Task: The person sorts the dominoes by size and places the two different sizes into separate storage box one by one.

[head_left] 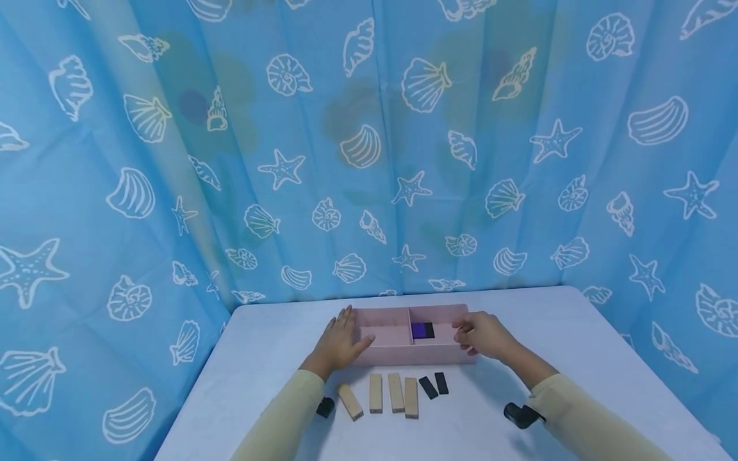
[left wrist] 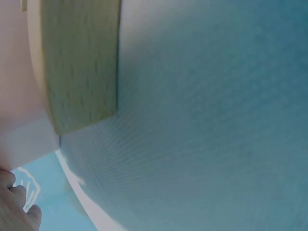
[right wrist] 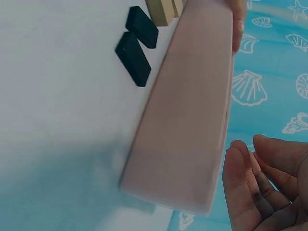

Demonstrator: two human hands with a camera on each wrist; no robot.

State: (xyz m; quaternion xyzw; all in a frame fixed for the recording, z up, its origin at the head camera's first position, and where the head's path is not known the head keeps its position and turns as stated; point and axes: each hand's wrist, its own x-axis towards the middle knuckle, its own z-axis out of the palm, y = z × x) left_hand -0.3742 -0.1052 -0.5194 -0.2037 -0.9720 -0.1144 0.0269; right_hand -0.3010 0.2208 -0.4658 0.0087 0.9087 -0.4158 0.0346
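Observation:
My left hand (head_left: pixel 339 342) rests at the left end of a pink box (head_left: pixel 415 355), fingers extended and thumb spread across its front corner. In the left wrist view, fingers (left wrist: pixel 17 204) show beside the box's end. At the box's right end, my right hand (head_left: pixel 484 334) has its fingers bent over the edge. The right wrist view shows thumb and fingertips close together, nothing visible held in the right hand (right wrist: pixel 269 187), beside the pink box (right wrist: pixel 187 96). A purple piece (head_left: pixel 419 330) and a black piece (head_left: pixel 429 330) lie against the divider in the right compartment.
Several wooden blocks (head_left: pixel 376 393) lie in front of the box, the leftmost tilted. Two black pieces (head_left: pixel 428 387) lie to their right. The white table (head_left: pixel 461 429) meets a blue shell-patterned curtain (head_left: pixel 392 160) at the back and sides.

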